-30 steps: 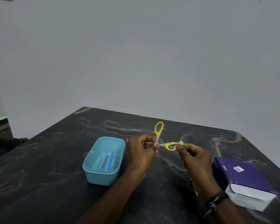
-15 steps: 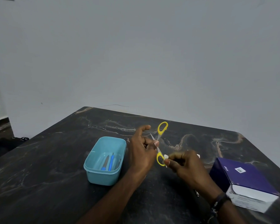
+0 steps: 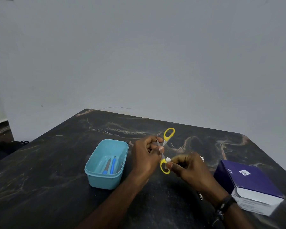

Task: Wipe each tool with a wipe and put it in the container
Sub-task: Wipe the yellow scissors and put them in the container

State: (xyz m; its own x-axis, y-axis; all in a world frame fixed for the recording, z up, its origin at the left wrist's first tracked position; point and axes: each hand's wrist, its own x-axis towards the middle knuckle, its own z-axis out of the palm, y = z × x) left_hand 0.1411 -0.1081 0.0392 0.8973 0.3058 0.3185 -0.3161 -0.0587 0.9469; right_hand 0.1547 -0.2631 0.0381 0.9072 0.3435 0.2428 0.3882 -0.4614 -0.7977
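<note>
Small scissors with yellow handles (image 3: 169,134) are held above the dark table, spread wide. My left hand (image 3: 146,157) pinches them near the pivot and blades. One yellow loop points up and away, the other (image 3: 164,167) hangs low. My right hand (image 3: 188,167) presses a small white wipe (image 3: 168,160) against the lower loop. The light blue container (image 3: 106,179) stands left of my left hand and holds two blue-handled tools (image 3: 110,166).
A purple and white box (image 3: 249,182) lies at the right on the dark marbled table (image 3: 48,179). A thin metal tool (image 3: 200,195) lies on the table under my right forearm. A plain wall stands behind the table's far edge.
The scissors have turned from one handle pointing sideways to one up, one down. My right hand with the wipe has dropped lower, to the bottom loop.
</note>
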